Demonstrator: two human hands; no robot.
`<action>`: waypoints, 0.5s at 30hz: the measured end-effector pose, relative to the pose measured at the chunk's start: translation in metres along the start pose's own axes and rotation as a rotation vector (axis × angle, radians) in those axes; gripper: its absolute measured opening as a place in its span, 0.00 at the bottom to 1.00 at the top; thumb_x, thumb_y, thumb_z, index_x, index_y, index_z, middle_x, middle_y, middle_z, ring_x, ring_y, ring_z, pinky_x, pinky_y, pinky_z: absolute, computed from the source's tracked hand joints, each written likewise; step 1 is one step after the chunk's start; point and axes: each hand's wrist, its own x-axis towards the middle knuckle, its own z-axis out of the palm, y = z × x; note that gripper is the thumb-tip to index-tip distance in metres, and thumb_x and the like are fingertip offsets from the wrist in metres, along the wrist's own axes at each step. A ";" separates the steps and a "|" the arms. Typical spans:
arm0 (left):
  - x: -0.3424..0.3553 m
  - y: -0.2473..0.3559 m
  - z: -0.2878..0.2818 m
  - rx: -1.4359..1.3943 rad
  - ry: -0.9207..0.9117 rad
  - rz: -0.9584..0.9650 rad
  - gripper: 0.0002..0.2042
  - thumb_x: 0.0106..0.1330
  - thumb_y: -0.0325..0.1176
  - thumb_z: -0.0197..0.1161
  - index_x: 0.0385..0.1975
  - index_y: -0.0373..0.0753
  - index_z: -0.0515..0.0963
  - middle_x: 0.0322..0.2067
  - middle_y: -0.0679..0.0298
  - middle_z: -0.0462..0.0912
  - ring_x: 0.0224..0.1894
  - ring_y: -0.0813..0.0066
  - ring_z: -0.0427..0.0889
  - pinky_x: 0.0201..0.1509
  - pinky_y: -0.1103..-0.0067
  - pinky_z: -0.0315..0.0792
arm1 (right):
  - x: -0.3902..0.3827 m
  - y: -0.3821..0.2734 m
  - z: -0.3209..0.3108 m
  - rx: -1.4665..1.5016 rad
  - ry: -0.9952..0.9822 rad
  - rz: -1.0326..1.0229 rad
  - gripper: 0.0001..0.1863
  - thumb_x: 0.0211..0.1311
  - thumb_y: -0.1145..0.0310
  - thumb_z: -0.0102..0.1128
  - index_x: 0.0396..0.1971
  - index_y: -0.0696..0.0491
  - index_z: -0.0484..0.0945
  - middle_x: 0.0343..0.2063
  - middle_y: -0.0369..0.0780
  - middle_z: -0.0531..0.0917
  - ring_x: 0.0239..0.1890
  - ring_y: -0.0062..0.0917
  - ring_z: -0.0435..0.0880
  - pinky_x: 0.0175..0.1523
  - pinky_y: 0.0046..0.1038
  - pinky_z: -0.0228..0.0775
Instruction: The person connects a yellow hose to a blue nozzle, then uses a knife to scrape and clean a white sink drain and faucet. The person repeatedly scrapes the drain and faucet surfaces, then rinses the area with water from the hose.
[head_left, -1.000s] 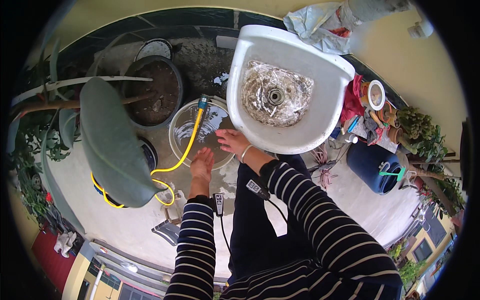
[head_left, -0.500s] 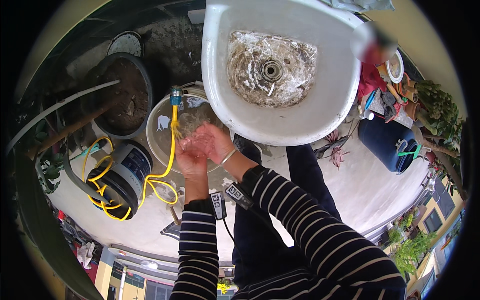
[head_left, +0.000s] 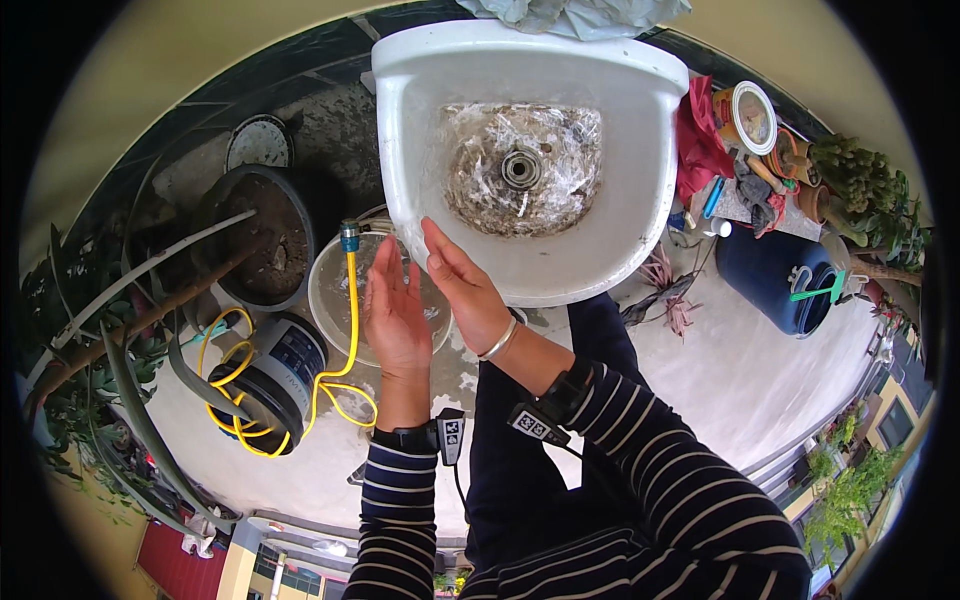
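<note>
Above the pale tub of water [head_left: 328,312], my left hand [head_left: 399,318] is held with its palm showing and its fingers stretched out, empty. Beside it is my right hand [head_left: 466,292], its fingers long and straight and nothing in them; it wears a bangle [head_left: 497,338] at the wrist. The two hands are apart. A yellow hose [head_left: 354,300] with a blue-green connector [head_left: 350,236] lies over the tub, left of my left hand. A stained white washbasin [head_left: 640,200] with a drain hole stands just beyond my right fingertips.
Left, a black bucket [head_left: 290,350] holds coils of the hose, behind it a dark pot of soil [head_left: 270,240]. Plants [head_left: 110,400] line the left edge. Right are a blue barrel [head_left: 765,280], a red cloth [head_left: 700,140] and a white-rimmed tub [head_left: 752,115].
Both hands have parted from a cupped hold with water in it and are now stretched out. The washbasin shows lower and further left, as the view has shifted.
</note>
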 end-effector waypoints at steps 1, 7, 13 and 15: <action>0.001 -0.003 -0.017 0.024 0.038 -0.003 0.25 0.79 0.47 0.48 0.65 0.33 0.68 0.67 0.57 0.68 0.70 0.67 0.64 0.73 0.67 0.58 | -0.003 0.002 -0.007 -0.012 -0.002 0.014 0.30 0.78 0.61 0.48 0.74 0.56 0.54 0.73 0.39 0.60 0.74 0.24 0.57 0.75 0.27 0.49; 0.014 -0.066 -0.155 0.064 0.387 -0.278 0.22 0.77 0.46 0.49 0.61 0.36 0.72 0.61 0.58 0.75 0.65 0.65 0.71 0.69 0.68 0.63 | -0.032 0.023 -0.053 -0.052 -0.015 0.163 0.27 0.79 0.59 0.45 0.71 0.56 0.61 0.71 0.36 0.65 0.73 0.23 0.61 0.72 0.31 0.56; 0.065 -0.131 -0.242 0.020 0.782 -0.309 0.15 0.74 0.40 0.51 0.49 0.36 0.77 0.50 0.59 0.82 0.50 0.61 0.81 0.58 0.67 0.75 | -0.045 0.028 -0.091 -0.063 -0.059 0.289 0.26 0.79 0.57 0.45 0.70 0.54 0.64 0.70 0.36 0.66 0.73 0.26 0.61 0.72 0.33 0.57; 0.075 -0.133 -0.241 -0.134 0.672 -0.389 0.13 0.72 0.37 0.53 0.45 0.36 0.78 0.47 0.59 0.84 0.48 0.59 0.82 0.57 0.67 0.76 | -0.048 0.027 -0.097 -0.105 -0.062 0.311 0.26 0.79 0.57 0.45 0.70 0.52 0.64 0.70 0.36 0.66 0.73 0.26 0.62 0.72 0.33 0.57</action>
